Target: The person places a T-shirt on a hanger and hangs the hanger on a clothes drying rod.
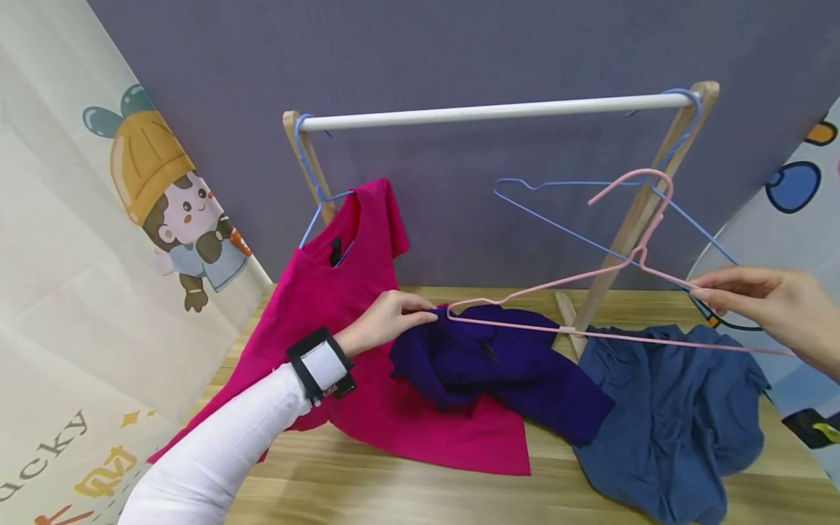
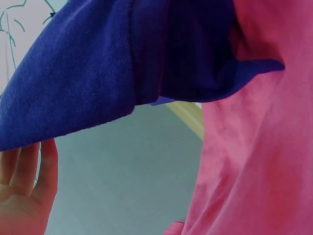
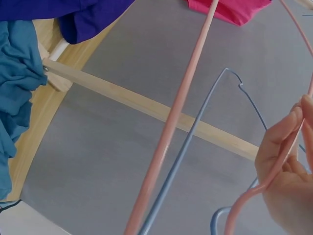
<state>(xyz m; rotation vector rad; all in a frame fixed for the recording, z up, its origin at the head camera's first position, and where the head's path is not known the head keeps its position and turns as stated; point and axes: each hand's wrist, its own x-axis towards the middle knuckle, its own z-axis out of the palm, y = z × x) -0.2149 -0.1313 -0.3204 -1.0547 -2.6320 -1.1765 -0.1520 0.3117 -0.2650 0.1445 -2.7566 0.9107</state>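
Note:
My left hand (image 1: 391, 319) pinches the edge of a dark purple garment (image 1: 499, 357), likely a shirt, with thumb and fingertips. In the left wrist view its fingers (image 2: 47, 166) reach up behind the hanging purple cloth (image 2: 83, 73). My right hand (image 1: 774, 302) holds a pink hanger (image 1: 571, 278) by its right shoulder, hook upward. The hanger's left end overlaps the purple garment close to the left fingertips in the head view. From the right wrist, the right hand (image 3: 288, 152) shows its thumb and fingers closed round the pink wire.
A magenta T-shirt (image 1: 341, 292) hangs on a blue hanger at the rack's left, its hem spread over the wooden table (image 1: 315, 481). Another blue hanger (image 1: 558, 230) hangs from the right end of the white rail (image 1: 492, 112). A crumpled blue-grey garment (image 1: 669, 415) lies front right.

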